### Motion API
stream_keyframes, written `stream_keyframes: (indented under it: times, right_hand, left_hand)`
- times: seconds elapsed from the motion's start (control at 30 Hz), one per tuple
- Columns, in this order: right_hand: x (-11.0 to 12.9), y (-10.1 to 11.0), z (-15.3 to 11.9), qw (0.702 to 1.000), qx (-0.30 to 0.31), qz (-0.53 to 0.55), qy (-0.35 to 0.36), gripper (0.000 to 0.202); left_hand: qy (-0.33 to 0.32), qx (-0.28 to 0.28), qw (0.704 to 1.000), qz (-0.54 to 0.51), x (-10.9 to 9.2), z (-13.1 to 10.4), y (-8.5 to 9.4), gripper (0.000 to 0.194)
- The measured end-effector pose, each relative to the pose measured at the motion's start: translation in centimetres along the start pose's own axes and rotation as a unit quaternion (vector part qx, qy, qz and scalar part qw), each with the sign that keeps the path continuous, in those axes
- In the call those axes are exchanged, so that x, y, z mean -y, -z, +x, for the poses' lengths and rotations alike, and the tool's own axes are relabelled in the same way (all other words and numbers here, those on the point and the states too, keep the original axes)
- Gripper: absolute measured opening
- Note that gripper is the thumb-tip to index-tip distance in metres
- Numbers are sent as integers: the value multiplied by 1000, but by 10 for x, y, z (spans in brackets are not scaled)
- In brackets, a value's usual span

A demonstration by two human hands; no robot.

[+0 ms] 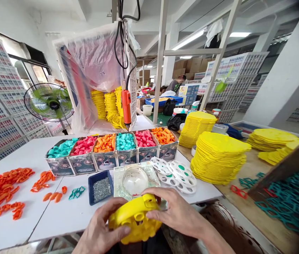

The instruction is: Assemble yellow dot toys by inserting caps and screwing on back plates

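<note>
Between both my hands is a round yellow plastic toy housing (139,218), tilted in front of the table's near edge. My left hand (103,225) grips its left side, thumb across the front face. From the right, my right hand (170,211) closes on its upper rim and face. Just beyond lies a printed card box (117,183) with a clear round dish (135,180) on it. White discs with holes (182,174) overlap to its right. On its left stands a dark blue tray of small metal screws (102,190).
A row of card bins (107,160) holds teal, pink and orange parts. An orange electric screwdriver (126,106) hangs above them. Orange parts (1,187) lie left; stacked yellow pieces (218,158) and a box of teal frames (292,197) are right. A person (174,84) is in the background.
</note>
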State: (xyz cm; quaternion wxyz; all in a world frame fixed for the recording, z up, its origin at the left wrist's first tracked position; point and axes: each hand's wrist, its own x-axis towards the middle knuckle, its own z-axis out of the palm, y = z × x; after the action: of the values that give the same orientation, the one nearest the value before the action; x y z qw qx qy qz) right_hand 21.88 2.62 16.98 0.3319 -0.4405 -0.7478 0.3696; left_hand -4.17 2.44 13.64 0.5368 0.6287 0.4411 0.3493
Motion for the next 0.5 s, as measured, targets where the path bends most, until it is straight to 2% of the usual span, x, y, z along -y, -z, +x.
stream_keyframes:
  times: [0.07,0.13,0.2,0.3,0.4,0.5]
  right_hand:
    - [2,-4,4,1000,15,-2,6,36]
    - [0,-7,6,1000,2,31,4,39]
    - [-6,-8,6,995,-48,86,-3,40]
    - [-19,-6,1,983,-105,146,-36,41]
    - [-34,-11,-8,975,-70,197,-75,50]
    - [-45,-30,-16,969,-38,230,-82,64]
  left_hand:
    - [20,38,998,41,-4,2,-6,37]
    - [32,46,998,-1,-2,4,-13,32]
    - [41,11,992,-118,8,5,-19,35]
    - [56,-86,948,-300,26,1,-23,50]
    - [63,-148,905,-393,40,-3,-26,64]
    - [62,-181,873,-449,49,-4,-31,76]
